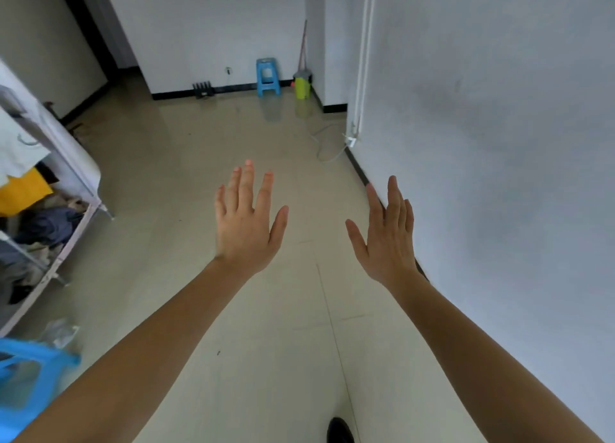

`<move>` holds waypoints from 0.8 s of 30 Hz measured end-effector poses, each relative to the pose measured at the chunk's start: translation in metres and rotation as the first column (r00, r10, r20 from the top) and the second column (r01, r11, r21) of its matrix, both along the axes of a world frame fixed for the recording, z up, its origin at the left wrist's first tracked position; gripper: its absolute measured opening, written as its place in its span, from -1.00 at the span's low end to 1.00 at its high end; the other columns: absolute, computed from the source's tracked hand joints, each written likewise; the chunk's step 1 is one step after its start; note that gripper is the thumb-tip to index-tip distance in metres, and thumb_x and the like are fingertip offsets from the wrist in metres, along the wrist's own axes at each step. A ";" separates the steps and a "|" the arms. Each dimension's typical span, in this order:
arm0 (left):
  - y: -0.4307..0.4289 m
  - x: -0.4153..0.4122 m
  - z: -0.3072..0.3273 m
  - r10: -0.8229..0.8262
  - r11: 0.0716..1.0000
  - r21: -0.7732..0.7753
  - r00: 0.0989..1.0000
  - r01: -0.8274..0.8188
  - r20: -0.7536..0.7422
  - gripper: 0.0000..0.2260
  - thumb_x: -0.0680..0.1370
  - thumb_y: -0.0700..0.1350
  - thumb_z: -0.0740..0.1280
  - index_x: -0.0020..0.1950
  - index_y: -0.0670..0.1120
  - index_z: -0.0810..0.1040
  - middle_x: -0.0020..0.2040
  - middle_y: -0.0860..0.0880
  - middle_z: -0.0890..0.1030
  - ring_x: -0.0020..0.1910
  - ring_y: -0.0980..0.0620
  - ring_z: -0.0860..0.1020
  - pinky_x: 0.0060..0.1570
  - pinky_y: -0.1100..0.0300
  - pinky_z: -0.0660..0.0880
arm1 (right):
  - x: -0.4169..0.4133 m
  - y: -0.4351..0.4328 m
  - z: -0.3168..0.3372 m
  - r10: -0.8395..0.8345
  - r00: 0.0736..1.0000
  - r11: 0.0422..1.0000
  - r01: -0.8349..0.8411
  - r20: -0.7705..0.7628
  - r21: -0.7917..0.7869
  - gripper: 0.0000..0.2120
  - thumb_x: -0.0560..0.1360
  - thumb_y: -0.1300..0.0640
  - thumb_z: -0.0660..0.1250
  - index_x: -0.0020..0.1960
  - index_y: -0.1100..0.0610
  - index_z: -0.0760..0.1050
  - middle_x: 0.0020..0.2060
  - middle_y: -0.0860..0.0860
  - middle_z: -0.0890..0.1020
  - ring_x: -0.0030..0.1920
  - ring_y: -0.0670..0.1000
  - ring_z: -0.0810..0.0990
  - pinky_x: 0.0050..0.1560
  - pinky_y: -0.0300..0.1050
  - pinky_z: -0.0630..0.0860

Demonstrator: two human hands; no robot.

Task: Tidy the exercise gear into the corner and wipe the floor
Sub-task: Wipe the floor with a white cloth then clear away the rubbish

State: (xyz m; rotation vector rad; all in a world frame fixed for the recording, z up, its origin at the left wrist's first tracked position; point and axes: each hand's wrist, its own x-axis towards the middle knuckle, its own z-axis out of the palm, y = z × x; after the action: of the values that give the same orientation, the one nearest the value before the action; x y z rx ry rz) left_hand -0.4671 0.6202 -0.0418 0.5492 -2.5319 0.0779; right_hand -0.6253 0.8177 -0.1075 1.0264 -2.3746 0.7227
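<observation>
My left hand [246,223] and my right hand [387,239] are stretched out in front of me over the beige tiled floor [186,183], both with fingers spread and nothing in them. Far ahead, at the foot of the back wall, a small black object [202,89] that may be exercise gear rests on the floor. In the far corner a long-handled mop or broom [302,48] leans upright above a yellow-green bucket [302,86]. Both are well beyond my hands.
A blue plastic stool [267,76] stands by the back wall, another blue stool [30,376] at my lower left. A metal rack [66,243] with clothes lines the left side. A white cable [327,150] trails from the right wall. A dark shoe [339,431] shows below.
</observation>
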 end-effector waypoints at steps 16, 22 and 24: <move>-0.368 -0.221 -0.004 0.222 0.975 -0.010 0.972 -0.224 -0.077 -0.46 0.64 0.14 0.06 0.54 -0.14 0.21 0.55 -0.26 0.14 0.52 -0.28 0.14 0.39 -0.29 0.19 | -0.274 -0.416 0.015 0.224 0.975 0.968 -0.224 0.017 0.112 -0.37 0.65 -0.16 0.16 0.60 0.13 0.14 0.58 0.28 0.06 0.51 0.30 0.23 0.51 0.24 0.15; -0.536 -0.333 0.004 0.205 0.978 0.033 0.978 -0.204 -0.040 -0.46 0.64 0.14 0.04 0.53 -0.14 0.22 0.55 -0.26 0.14 0.52 -0.29 0.15 0.38 -0.31 0.20 | -0.382 -0.568 0.022 0.169 0.985 0.967 -0.173 0.034 0.189 -0.35 0.65 -0.19 0.10 0.62 0.09 0.03 0.60 0.25 0.00 0.55 0.28 0.16 0.54 0.24 0.09; -0.582 -0.376 0.014 0.187 0.982 0.037 0.981 -0.186 -0.044 -0.46 0.64 0.14 0.04 0.53 -0.14 0.23 0.55 -0.27 0.15 0.51 -0.29 0.16 0.38 -0.30 0.20 | -0.421 -0.605 0.031 0.136 0.990 0.975 -0.139 0.027 0.176 -0.35 0.66 -0.19 0.11 0.62 0.09 0.03 0.60 0.26 0.01 0.55 0.29 0.15 0.54 0.25 0.08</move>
State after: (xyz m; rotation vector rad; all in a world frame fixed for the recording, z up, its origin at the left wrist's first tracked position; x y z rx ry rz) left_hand -0.8435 0.0381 -0.0274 0.7919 -2.4337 0.0912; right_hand -1.0459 0.2123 -0.0768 1.2744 -2.4338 0.5759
